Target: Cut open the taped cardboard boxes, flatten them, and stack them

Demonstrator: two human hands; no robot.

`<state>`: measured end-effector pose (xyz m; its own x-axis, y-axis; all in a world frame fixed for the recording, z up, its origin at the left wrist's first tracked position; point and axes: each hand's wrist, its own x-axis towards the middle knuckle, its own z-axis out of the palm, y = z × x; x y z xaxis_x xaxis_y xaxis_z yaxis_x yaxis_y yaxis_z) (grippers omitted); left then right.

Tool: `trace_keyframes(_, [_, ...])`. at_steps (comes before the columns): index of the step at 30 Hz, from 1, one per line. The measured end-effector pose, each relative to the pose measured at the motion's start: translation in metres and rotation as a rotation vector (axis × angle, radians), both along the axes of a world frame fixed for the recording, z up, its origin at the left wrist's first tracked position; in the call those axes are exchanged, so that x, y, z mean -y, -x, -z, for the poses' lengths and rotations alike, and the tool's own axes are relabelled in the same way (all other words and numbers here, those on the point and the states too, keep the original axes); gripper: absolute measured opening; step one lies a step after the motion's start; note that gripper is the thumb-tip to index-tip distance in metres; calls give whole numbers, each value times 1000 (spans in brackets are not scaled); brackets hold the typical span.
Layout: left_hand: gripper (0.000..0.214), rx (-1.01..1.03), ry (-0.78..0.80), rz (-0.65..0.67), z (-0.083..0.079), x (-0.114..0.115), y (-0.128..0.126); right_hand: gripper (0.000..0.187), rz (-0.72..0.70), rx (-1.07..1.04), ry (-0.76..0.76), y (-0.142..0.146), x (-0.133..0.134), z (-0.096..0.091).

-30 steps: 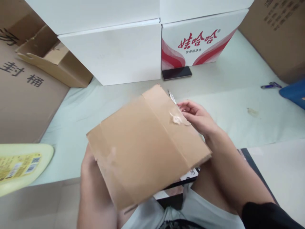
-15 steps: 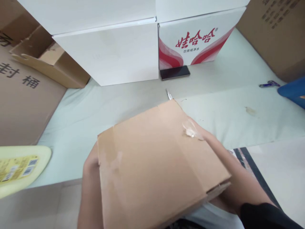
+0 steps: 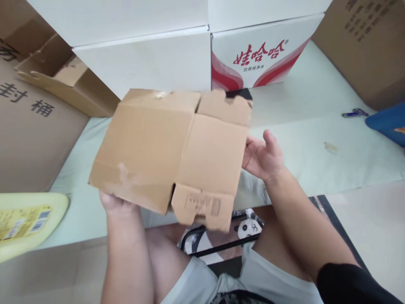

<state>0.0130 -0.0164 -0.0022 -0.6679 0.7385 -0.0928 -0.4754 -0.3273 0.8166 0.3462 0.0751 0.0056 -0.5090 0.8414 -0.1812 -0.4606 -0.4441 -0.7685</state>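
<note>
I hold a flattened brown cardboard box (image 3: 167, 147) in the air above the table's near edge, its flaps spread out toward and away from me. My left hand (image 3: 115, 204) grips its lower left edge from underneath, with the fingers hidden behind the cardboard. My right hand (image 3: 262, 156) holds the right edge, thumb up and fingers tucked behind the panel. Torn tape patches mark the box's surface.
White cartons (image 3: 142, 63) and one with red lettering (image 3: 259, 52) stand at the back of the pale green table (image 3: 316, 143). A dark phone (image 3: 243, 93) lies by them. Brown boxes (image 3: 34, 126) stand left and right. A yellow item (image 3: 28, 219), a blue object (image 3: 387, 122) and a pen (image 3: 352, 113) lie about.
The box has been lifted up and away from my lap and turned so that its flat face with the flaps shows. My right hand has shifted from its top to its right edge.
</note>
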Motion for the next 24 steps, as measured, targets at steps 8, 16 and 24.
trace_keyframes(8, [33,-110,-148,5,-16,0,-23,56,3,139,39,14,4,19])
trace_keyframes(16, [50,-118,-132,116,-16,0,-27,51,5,318,-189,22,7,24])
trace_keyframes(24, [28,82,49,-95,-20,-15,-13,50,-33,511,-506,-1,40,8])
